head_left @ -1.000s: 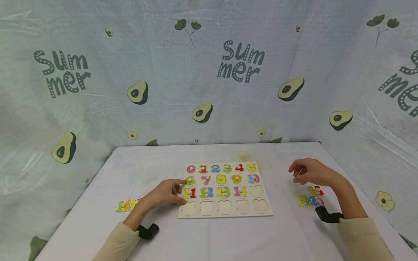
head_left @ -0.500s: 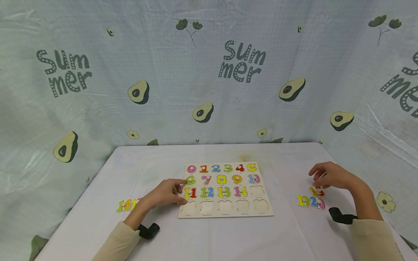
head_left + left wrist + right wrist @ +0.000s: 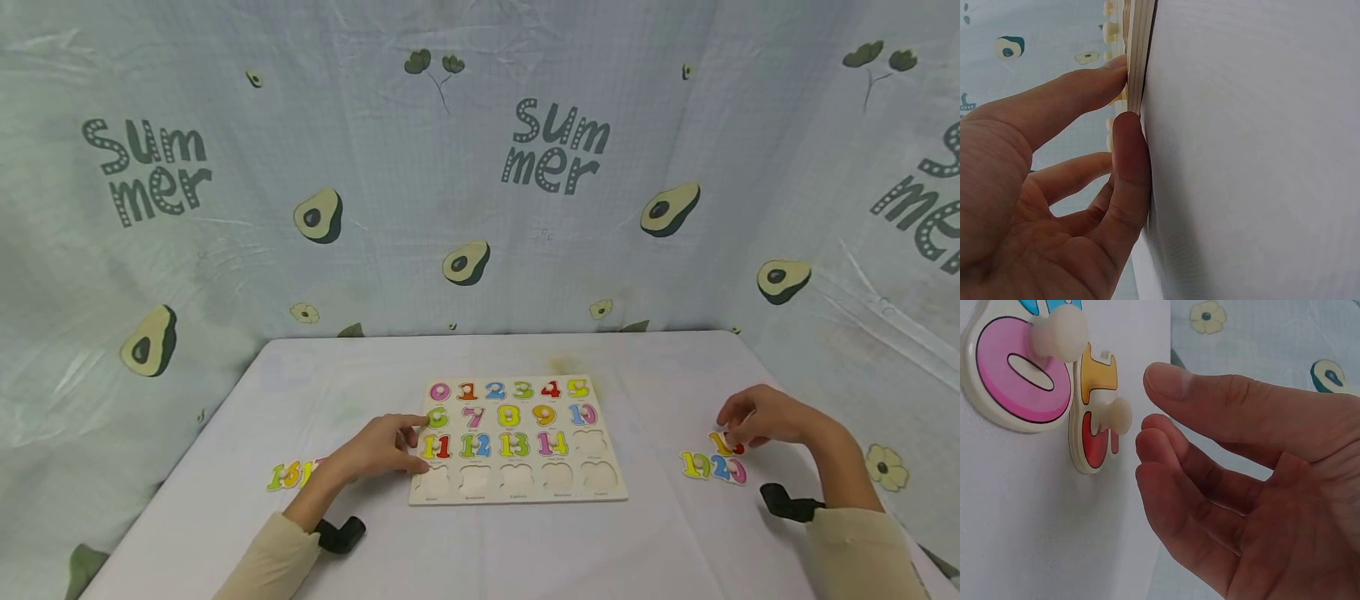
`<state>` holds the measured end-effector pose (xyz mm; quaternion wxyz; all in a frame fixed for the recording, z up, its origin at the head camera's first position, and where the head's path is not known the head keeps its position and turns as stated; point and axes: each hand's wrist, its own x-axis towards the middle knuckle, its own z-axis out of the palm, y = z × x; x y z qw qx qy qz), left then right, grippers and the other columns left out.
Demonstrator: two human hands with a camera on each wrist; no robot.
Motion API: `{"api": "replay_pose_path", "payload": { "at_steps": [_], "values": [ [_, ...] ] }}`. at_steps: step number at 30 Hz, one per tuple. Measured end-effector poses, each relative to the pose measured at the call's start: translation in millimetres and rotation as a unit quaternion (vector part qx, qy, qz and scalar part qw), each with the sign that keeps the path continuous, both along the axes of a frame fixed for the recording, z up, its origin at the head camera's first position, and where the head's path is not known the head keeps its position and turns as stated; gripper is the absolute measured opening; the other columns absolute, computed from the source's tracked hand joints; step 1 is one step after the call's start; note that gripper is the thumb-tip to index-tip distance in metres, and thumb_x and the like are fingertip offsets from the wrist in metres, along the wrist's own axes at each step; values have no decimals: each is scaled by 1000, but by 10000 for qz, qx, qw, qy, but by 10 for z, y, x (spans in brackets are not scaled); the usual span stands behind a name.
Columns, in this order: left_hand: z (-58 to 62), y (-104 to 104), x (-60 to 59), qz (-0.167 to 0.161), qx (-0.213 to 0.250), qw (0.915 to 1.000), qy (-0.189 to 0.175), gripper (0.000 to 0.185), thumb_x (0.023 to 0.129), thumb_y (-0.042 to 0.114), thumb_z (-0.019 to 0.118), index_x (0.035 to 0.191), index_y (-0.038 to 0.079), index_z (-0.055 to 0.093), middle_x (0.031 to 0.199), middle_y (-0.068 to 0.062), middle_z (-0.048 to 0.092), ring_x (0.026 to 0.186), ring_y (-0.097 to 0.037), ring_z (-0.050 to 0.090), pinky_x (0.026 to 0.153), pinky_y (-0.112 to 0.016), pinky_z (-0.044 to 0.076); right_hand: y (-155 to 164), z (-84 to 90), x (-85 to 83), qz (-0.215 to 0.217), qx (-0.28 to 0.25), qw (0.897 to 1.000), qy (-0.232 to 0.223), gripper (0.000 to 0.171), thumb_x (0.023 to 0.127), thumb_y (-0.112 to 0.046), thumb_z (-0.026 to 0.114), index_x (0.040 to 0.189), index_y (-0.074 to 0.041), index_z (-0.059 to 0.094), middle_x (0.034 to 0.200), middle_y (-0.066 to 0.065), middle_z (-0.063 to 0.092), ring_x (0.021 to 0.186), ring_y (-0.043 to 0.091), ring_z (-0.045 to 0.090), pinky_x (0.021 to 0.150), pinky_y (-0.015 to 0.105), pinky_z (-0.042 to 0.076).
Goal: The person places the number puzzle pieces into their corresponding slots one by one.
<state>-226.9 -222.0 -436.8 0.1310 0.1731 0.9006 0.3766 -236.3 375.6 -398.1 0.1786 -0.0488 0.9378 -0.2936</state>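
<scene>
A wooden number puzzle board (image 3: 491,493) lies mid-table, with number pieces 0 to 14 seated in it and several bare recesses at the lower right and along the bottom row. My left hand (image 3: 378,450) rests at its left edge, thumb and forefinger spread apart; the left wrist view shows fingertips against the board's side (image 3: 1137,56). My right hand (image 3: 772,417) hovers at the number 15 piece (image 3: 718,442), covering part of it. In the right wrist view, thumb and bent fingers stand just short of its knob (image 3: 1121,416), holding nothing.
Below the 15 lie the number 19 piece (image 3: 695,465) and number 20 piece (image 3: 729,470). Left of the left hand are the number 16 piece (image 3: 283,476) and number 17 piece (image 3: 308,472), the latter partly covered. A patterned curtain (image 3: 390,167) hangs behind the table.
My right hand has moved right, then down toward the number 15 piece. The left hand and the board have stayed in place.
</scene>
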Motion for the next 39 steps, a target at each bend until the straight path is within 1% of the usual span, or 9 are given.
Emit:
{"api": "replay_pose_path", "payload": {
  "at_steps": [7,12,14,21,33,39],
  "values": [
    [-2,5,-1,0,11,10000,-7,77,79,17,89,145,-2,55,97,-4,59,81,-17,54,63,-24,46,39,-58,-5,-106,-14,9999,-132,17,86,-9,76,101,-1,72,86,5,66,80,20,61,71,33,58],
    [-10,6,-7,1,-25,10000,48,76,79,18,89,145,-2,56,95,-3,59,81,-17,55,64,-24,45,66,-74,-4,-8,-109,9997,-208,16,87,-7,74,100,1,72,86,4,64,79,20,59,69,32,57],
    [-12,6,-8,6,-25,10000,49,76,79,18,89,145,-2,56,95,-3,59,81,-17,54,64,-24,45,76,-84,-7,39,-137,9997,-188,15,87,-6,73,100,2,72,85,5,63,79,20,59,68,31,56],
    [-13,6,-6,-3,-23,10000,59,76,79,17,89,145,-2,55,95,-3,59,80,-17,55,63,-24,45,94,-129,-20,-27,-123,9998,-144,14,87,-6,73,98,2,71,86,4,64,79,19,60,69,31,57],
    [-26,5,-15,-4,-34,10000,49,76,79,18,89,145,-2,56,95,-3,58,81,-17,54,64,-24,44,111,-136,-7,73,-200,9997,-134,13,87,-6,73,97,2,71,83,4,64,77,19,60,67,30,57],
    [-16,6,-12,-5,-17,10000,30,76,79,17,89,145,-2,56,95,-3,58,81,-17,54,64,-24,44,119,-158,-16,54,-120,9999,-65,11,88,-6,72,97,2,71,85,4,64,77,19,60,67,30,57]
  ]
}}
